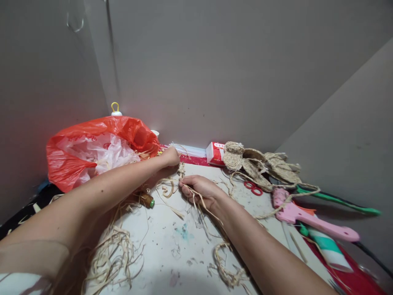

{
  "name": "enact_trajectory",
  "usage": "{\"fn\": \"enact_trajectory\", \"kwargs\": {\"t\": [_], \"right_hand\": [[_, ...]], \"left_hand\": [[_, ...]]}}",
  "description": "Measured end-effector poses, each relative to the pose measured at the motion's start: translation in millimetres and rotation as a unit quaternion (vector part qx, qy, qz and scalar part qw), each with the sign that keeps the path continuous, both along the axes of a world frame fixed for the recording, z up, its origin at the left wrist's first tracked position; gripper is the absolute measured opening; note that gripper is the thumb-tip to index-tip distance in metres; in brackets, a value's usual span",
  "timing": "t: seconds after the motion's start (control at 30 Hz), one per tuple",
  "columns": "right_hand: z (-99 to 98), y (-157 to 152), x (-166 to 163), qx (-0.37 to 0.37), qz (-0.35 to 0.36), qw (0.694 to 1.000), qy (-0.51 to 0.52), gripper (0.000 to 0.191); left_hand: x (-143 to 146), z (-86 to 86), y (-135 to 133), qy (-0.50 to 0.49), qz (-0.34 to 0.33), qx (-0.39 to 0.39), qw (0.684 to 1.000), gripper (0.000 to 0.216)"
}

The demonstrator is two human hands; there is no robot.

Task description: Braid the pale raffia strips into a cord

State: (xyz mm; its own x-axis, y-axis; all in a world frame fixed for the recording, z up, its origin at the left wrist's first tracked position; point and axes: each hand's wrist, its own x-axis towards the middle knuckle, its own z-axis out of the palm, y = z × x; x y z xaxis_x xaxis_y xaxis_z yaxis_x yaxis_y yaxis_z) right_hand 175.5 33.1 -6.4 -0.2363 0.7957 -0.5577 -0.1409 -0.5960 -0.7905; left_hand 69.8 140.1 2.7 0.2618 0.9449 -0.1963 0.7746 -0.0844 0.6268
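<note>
My left hand [169, 158] is closed near the far end of the white board [172, 241], pinching the top of a short braided straw cord [181, 169]. My right hand [200, 191] sits just below it, fingers pinched on loose pale straw strands [202, 207] that trail back along my forearm. The two hands are a few centimetres apart with the braid stretched between them. A finished length of braided straw [225, 270] lies curled on the board near my right elbow.
A red plastic bag [92, 151] with white plastic inside sits at left. Loose straw [113, 254] is piled under my left arm, beside a small brown bottle [147, 200]. Woven straw discs [258, 166], red scissors [253, 187], a pink glue gun [307, 217] and a red-white box [215, 152] lie at right.
</note>
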Motion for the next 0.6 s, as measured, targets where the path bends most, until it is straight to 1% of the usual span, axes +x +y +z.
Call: {"fn": "enact_trajectory", "kwargs": {"t": [0.07, 0.13, 0.2, 0.3, 0.37, 0.47, 0.6], "right_hand": [[0.7, -1, -1, 0.003, 0.009, 1.0, 0.0, 0.02], [0.2, -1, -1, 0.007, 0.019, 1.0, 0.001, 0.019], [-0.9, -1, 0, 0.012, 0.036, 0.999, 0.005, 0.019], [-2.3, -1, 2, 0.023, 0.061, 0.998, 0.014, 0.018], [-2.8, 0, 3, 0.032, 0.071, 0.997, 0.02, 0.016], [-2.7, 0, 7, 0.05, 0.079, 0.995, 0.03, 0.015], [-1.3, 2, 13, 0.067, 0.088, 0.993, 0.04, 0.016]], "left_hand": [[-8, 4.9, -5, -0.001, -0.001, 0.034, 0.999, 0.006], [-14, 9.2, -11, -0.01, 0.002, 0.062, 0.998, 0.009], [-19, 12.7, -18, -0.026, 0.006, 0.073, 0.997, 0.011], [-23, 15.5, -28, -0.058, 0.015, 0.06, 0.996, 0.014], [-25, 15.5, -36, -0.08, 0.017, 0.023, 0.996, 0.017], [-25, 13.9, -49, -0.112, 0.014, -0.063, 0.992, 0.02], [-23, 11.2, -62, -0.158, -0.012, -0.18, 0.971, 0.027]]}}
